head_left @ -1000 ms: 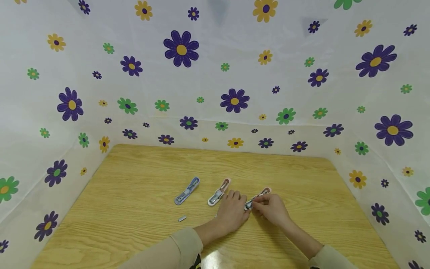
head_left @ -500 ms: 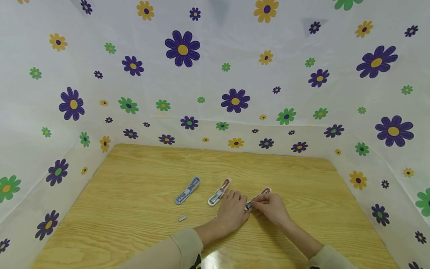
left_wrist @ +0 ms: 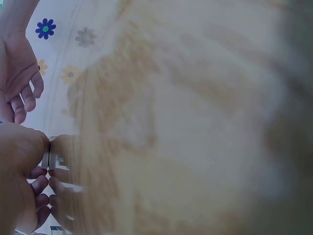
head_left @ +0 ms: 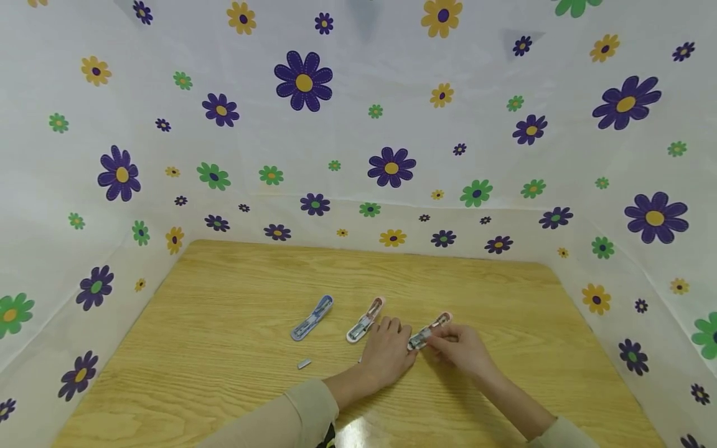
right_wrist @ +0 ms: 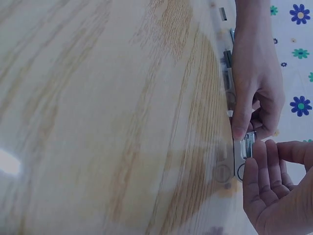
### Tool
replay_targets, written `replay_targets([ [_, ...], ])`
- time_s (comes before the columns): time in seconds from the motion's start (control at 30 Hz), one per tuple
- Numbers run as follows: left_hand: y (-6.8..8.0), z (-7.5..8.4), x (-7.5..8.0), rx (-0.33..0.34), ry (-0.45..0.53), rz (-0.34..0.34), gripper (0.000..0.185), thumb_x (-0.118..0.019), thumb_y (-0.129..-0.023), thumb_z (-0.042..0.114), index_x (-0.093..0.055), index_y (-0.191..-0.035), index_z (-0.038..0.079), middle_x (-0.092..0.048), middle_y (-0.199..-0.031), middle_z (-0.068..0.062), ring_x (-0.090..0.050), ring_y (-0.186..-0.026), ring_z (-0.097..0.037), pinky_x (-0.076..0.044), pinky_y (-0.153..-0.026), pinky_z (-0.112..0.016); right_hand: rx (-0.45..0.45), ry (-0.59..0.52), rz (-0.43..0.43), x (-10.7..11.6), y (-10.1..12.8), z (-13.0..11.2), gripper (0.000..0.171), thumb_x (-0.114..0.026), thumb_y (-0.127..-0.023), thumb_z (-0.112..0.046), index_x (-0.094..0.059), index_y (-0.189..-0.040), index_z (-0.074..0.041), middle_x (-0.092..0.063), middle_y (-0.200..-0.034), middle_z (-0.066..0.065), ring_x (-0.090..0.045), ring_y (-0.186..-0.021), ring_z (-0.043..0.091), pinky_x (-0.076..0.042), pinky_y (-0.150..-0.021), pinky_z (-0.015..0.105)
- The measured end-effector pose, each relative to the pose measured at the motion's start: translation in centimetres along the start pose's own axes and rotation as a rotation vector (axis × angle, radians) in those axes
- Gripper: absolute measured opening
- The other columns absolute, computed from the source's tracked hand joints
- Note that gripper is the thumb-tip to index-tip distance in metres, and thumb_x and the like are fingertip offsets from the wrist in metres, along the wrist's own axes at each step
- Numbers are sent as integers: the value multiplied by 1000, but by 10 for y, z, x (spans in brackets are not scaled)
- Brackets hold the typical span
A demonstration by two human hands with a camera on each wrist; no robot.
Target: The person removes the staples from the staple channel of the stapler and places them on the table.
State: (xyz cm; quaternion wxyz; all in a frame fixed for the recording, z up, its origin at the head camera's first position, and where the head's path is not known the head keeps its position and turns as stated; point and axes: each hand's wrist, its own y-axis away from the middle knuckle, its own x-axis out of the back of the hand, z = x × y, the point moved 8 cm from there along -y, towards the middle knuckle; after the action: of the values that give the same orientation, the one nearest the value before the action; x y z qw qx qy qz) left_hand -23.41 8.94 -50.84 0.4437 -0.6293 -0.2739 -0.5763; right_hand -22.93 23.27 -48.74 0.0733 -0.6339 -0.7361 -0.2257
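Note:
Three small staplers lie opened out on the wooden table. The right one, pink and white (head_left: 442, 320), is between my two hands. My left hand (head_left: 385, 351) holds its near end between thumb and fingers, as the right wrist view also shows. My right hand (head_left: 462, 351) pinches at the middle of the same stapler (right_wrist: 248, 147) from its right side; the fingertips partly hide what they touch. Left of the hands lie another pink-and-white stapler (head_left: 366, 320) and a blue stapler (head_left: 312, 318), their metal insides upward.
A short strip of staples (head_left: 304, 363) lies below the blue stapler. A small bit of metal (head_left: 360, 359) peeks out by the left hand. Flower-printed white cloth (head_left: 347, 130) walls in the table (head_left: 224, 286) at the back and both sides.
My right hand has shifted slightly right along the stapler from its near end, leaving more of the metal channel visible. The left hand keeps its place.

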Motion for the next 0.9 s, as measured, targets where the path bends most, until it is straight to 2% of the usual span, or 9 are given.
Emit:
replay_targets([
  [0.13, 1, 1, -1, -4, -2, -6, 39, -67, -99, 54, -67, -117, 20, -64, -107, 1, -56, -100, -17, -45, -80, -31, -34, -16, -41, 4, 6, 6, 28, -64, -104, -15, -68, -111, 11, -78, -87, 4, -71, -78, 13, -61, -70, 27],
  [0.3, 1, 0, -1, -3, 6, -19, 37, -66, -100, 53, -66, -115, 20, -64, -107, 1, -56, -102, -17, -45, -81, -30, -35, -29, -115, 3, 11, 9, 30, -66, -103, -16, -68, -110, 14, -79, -86, 4, -73, -74, 11, -62, -69, 26],
  [0.57, 1, -1, 0, 1, 13, -24, 37, -66, -101, 52, -67, -118, 20, -63, -107, 1, -55, -102, -17, -44, -82, -30, -79, -49, -274, -14, 19, 21, 29, -69, -101, -21, -71, -108, 7, -77, -85, -1, -74, -72, 10, -63, -69, 25],
  [0.77, 1, -1, 1, 7, 10, -28, 36, -66, -101, 53, -66, -115, 20, -62, -105, 1, -54, -101, -17, -44, -81, -30, -112, -34, -308, -22, 23, 28, 24, -69, -101, -23, -73, -101, 1, -75, -81, -3, -72, -67, 7, -57, -59, 21],
  [0.9, 1, 0, 1, 10, 5, -31, 36, -66, -100, 53, -66, -114, 20, -62, -104, 1, -54, -101, -17, -44, -81, -31, -130, -43, -310, -22, 23, 31, 25, -67, -101, -23, -72, -103, 2, -75, -80, -2, -70, -62, 5, -54, -55, 19],
])
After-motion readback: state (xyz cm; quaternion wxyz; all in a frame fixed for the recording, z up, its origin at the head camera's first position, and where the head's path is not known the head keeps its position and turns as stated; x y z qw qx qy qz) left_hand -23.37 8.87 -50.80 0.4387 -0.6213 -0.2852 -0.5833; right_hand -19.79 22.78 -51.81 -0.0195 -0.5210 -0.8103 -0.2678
